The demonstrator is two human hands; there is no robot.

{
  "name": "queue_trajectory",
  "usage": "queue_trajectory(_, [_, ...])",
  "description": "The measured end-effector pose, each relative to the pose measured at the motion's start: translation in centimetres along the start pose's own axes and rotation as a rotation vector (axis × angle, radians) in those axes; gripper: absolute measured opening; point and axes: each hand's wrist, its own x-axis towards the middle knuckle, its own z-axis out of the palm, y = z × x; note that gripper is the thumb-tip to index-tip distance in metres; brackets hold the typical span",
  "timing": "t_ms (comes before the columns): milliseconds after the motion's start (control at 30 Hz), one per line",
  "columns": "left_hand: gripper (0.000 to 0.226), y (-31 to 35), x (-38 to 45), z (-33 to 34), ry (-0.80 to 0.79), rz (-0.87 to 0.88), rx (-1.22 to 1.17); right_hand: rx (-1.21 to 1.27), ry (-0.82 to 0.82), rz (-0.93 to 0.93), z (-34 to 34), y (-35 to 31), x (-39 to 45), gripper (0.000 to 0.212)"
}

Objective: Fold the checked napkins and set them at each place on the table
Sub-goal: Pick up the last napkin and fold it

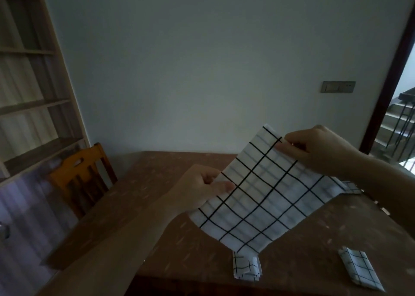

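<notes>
A white napkin with black checks (262,196) hangs spread in the air above the brown table (139,196). My left hand (202,190) pinches its left edge. My right hand (318,151) pinches its upper corner. Two folded checked napkins lie on the table near the front edge: one (247,267) just under the held cloth, another (359,268) to the right. More checked cloth (350,186) lies on the table behind the held napkin at the right, partly hidden by my right forearm.
An orange wooden chair (83,174) stands at the table's left side. A tall shelf unit (29,82) fills the left wall. At the right an open doorway (402,106) shows a staircase with a railing. The far wall carries a switch plate (338,87).
</notes>
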Motion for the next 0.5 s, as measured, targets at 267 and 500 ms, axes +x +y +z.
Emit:
queue_trajectory(267, [0.011, 2.3, 1.6, 0.7, -0.07, -0.068, -0.139, 0.502, 0.057, 0.232, -0.8, -0.3, 0.5, 0.052])
queue_trajectory(500, [0.025, 1.4, 2.0, 1.5, 0.244, -0.062, -0.276, 1.96, -0.407, 0.238, 4.0, 1.3, -4.7, 0.085])
